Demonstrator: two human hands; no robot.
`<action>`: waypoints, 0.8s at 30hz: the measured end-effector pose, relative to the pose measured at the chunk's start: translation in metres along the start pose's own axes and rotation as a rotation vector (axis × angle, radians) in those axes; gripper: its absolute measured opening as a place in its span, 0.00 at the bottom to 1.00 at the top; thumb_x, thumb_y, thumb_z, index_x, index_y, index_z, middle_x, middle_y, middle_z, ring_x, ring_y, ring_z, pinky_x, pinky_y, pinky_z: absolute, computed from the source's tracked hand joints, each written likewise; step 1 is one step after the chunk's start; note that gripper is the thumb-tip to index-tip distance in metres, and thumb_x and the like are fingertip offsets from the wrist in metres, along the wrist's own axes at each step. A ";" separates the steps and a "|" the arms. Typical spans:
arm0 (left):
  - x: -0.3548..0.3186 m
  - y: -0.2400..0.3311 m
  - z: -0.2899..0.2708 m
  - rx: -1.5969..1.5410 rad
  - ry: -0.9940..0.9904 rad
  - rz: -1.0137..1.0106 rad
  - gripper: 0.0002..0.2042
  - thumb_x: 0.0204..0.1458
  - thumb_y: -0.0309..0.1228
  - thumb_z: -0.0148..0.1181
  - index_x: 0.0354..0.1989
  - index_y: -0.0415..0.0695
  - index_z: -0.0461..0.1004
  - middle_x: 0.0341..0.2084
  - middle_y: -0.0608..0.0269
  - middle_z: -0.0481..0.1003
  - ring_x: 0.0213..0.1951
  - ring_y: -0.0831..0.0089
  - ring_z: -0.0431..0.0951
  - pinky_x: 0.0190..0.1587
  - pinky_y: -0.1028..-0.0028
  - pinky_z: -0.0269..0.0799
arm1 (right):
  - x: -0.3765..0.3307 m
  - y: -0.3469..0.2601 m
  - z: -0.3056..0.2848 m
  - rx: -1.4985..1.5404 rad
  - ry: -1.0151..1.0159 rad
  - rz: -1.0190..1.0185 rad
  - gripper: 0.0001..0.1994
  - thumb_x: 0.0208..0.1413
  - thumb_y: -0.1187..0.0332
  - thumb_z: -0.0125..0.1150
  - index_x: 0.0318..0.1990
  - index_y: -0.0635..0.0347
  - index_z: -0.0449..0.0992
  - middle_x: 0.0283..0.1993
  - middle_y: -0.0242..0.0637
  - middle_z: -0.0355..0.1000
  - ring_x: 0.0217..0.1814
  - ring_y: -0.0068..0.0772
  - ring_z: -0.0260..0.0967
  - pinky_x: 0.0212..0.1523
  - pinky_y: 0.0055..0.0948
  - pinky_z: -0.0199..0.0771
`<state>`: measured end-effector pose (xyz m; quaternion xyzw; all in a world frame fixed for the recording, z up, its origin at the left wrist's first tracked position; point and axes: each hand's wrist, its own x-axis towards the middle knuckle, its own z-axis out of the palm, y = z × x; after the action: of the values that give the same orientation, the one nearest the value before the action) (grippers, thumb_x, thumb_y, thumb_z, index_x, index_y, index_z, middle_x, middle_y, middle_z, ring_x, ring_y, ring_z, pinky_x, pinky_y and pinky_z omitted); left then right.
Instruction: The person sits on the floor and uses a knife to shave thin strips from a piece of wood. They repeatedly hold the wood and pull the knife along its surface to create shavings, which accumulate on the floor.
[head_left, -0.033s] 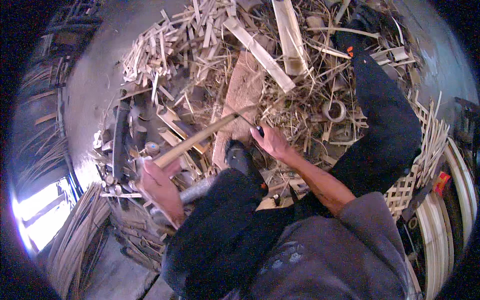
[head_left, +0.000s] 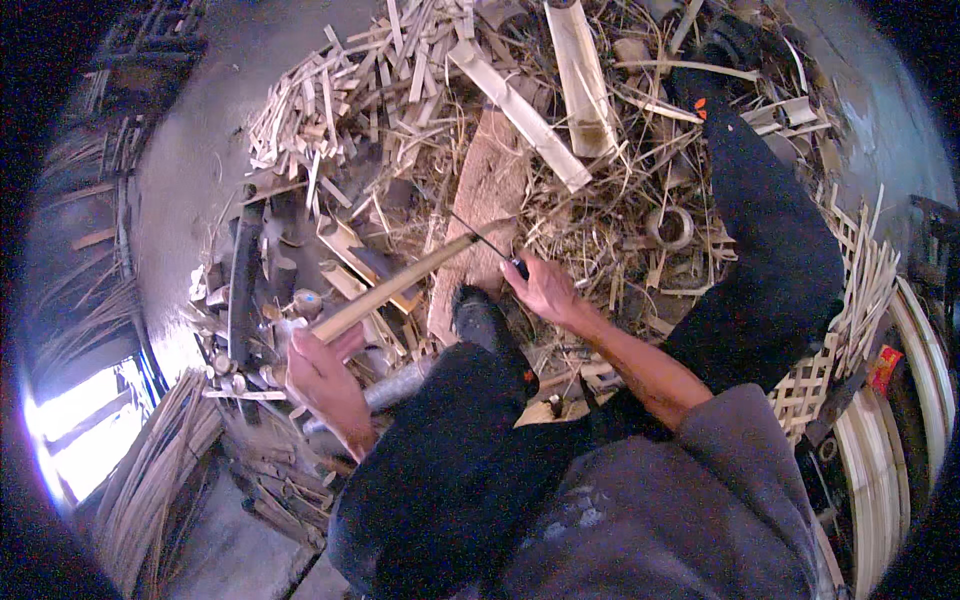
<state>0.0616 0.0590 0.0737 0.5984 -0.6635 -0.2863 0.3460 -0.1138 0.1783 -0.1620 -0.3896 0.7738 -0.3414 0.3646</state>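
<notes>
A pale split bamboo strip [head_left: 385,292] slants across the middle, and my left hand [head_left: 328,385] is closed at its near, lower-left end. In my right hand [head_left: 548,290] is a knife [head_left: 492,244] with a dark handle and a thin blade. The blade crosses the strip close to its far end; whether it has cut in cannot be made out. Under that end lies a rough, reddish-brown wooden board [head_left: 490,165]. My dark-shod foot [head_left: 482,318] rests by the near part of the board.
Small cut bamboo pieces [head_left: 325,100] are heaped at the far left. Split bamboo lengths [head_left: 580,80] lie beyond the board, among shavings [head_left: 590,220] and a cut bamboo ring [head_left: 669,228]. On the right stand woven lattice [head_left: 800,395] and long curved strips [head_left: 870,480].
The knife blade now reaches across and past the strip, more of it showing on the left side. My left hand and the strip have shifted only slightly.
</notes>
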 end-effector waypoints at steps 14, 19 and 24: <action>0.020 0.004 0.055 -0.315 0.042 0.237 0.13 0.62 0.30 0.42 0.53 0.38 0.62 0.40 0.48 0.74 0.44 0.64 0.76 0.49 0.65 0.73 | -0.024 0.032 -0.010 -0.128 0.126 0.112 0.23 0.58 0.48 0.50 0.39 0.64 0.70 0.28 0.56 0.73 0.33 0.60 0.72 0.35 0.52 0.70; 0.024 0.009 0.079 -0.762 0.005 0.132 0.14 0.61 0.28 0.45 0.54 0.38 0.60 0.32 0.61 0.74 0.31 0.75 0.72 0.39 0.74 0.68 | -0.027 0.003 -0.016 0.162 -0.150 0.172 0.27 0.57 0.46 0.50 0.53 0.61 0.69 0.34 0.52 0.75 0.36 0.51 0.74 0.41 0.43 0.73; 0.021 -0.004 0.105 -1.101 -0.185 0.253 0.13 0.60 0.29 0.47 0.50 0.39 0.67 0.35 0.64 0.70 0.32 0.79 0.67 0.37 0.76 0.63 | -0.069 -0.093 -0.110 0.182 0.101 -0.230 0.24 0.57 0.61 0.55 0.59 0.59 0.63 0.32 0.35 0.73 0.26 0.29 0.70 0.32 0.31 0.71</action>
<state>-0.0210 0.0340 0.0103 0.2183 -0.5106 -0.5972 0.5787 -0.1425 0.2206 -0.0115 -0.4233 0.7071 -0.4688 0.3177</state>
